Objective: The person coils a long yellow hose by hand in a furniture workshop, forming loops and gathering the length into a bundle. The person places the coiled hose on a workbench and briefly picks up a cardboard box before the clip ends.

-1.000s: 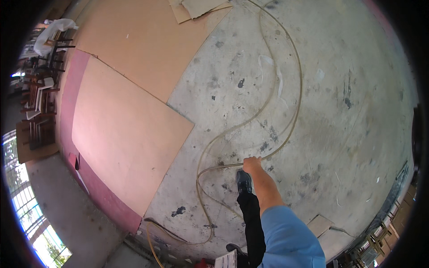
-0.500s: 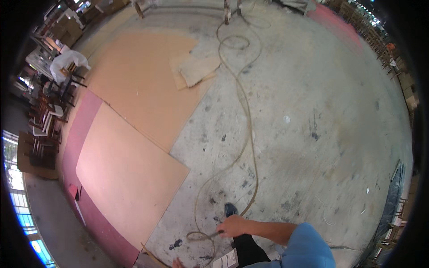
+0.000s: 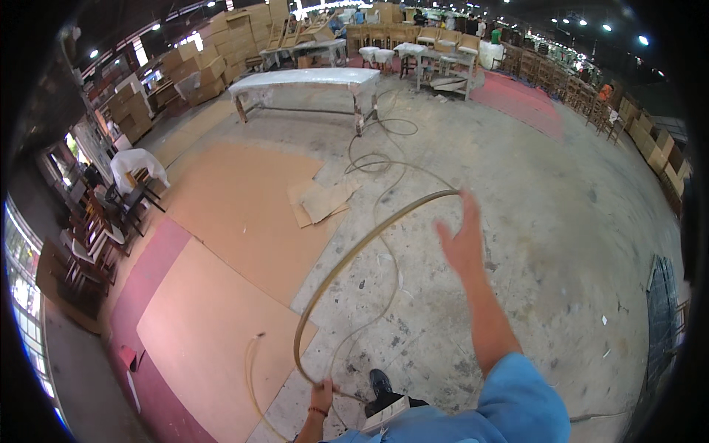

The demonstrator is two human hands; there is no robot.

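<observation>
A long thin yellowish-brown hose [image 3: 343, 258] arcs up off the floor in front of me. Low in the view, near my body, my left hand [image 3: 320, 399] is closed round it, and a loose end of hose sticks up just left of that hand. My right hand [image 3: 464, 240] is raised ahead on an outstretched arm, thumb and fingers apart. The top of the arc touches or passes behind its fingertips; it is not gripped in the palm. Farther off, more hose lies in loops on the concrete floor [image 3: 532, 258].
Flat brown sheets [image 3: 214, 317] cover the floor at left, with torn cardboard [image 3: 321, 201] on top. A long covered table [image 3: 306, 77] stands ahead, near a smaller workbench [image 3: 447, 70]. Chairs [image 3: 96, 244] line the left side; stacked boxes [image 3: 244, 37] stand far back.
My right hand has swung up and forward from beside my foot, its fingers opening, and the hose has lifted into an arc. My left hand has come farther into view. The view has tilted upward.
</observation>
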